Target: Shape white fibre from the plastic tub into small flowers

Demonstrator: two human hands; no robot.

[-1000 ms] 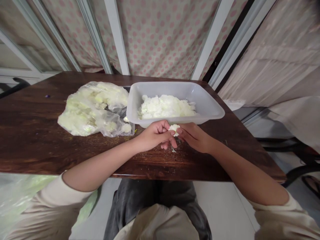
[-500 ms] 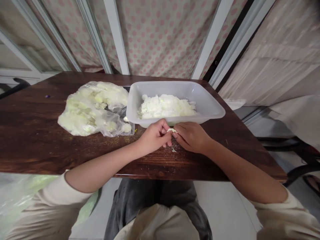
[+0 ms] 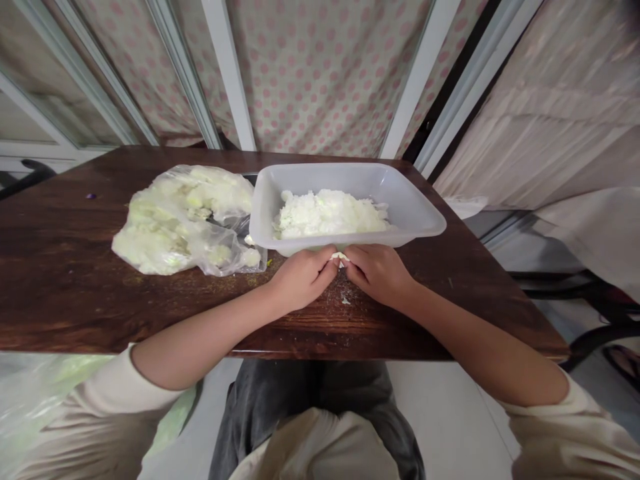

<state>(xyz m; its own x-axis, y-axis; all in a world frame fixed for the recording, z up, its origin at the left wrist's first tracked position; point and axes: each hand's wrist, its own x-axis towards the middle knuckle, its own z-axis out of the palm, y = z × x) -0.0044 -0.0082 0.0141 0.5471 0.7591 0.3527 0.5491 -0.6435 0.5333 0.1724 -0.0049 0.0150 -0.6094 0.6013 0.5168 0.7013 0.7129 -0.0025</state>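
Observation:
A small off-white, crinkled piece (image 3: 341,257) is pinched between both hands, just in front of the tub. My left hand (image 3: 306,279) grips it from the left with closed fingers. From the other side my right hand (image 3: 379,275) pinches it too, thumb against fingers. Behind them stands a translucent white plastic tub (image 3: 417,217), which holds a heap of fluffy white pieces (image 3: 330,212). Its front rim is close to my knuckles. What kind of thing the pieces are is too small to tell.
Left of the tub lies a clear plastic bag (image 3: 167,220) full of pale greenish-white lumps. Small crumbs (image 3: 345,301) are scattered on the dark wooden table (image 3: 65,280). Another pale green bag (image 3: 40,387) is below the table's front edge. A dark chair (image 3: 607,333) stands at the right.
My left hand has turned over so its back faces up, its lower fingers now curled under. Both hands still hold the small piece, and it is now bent between them.

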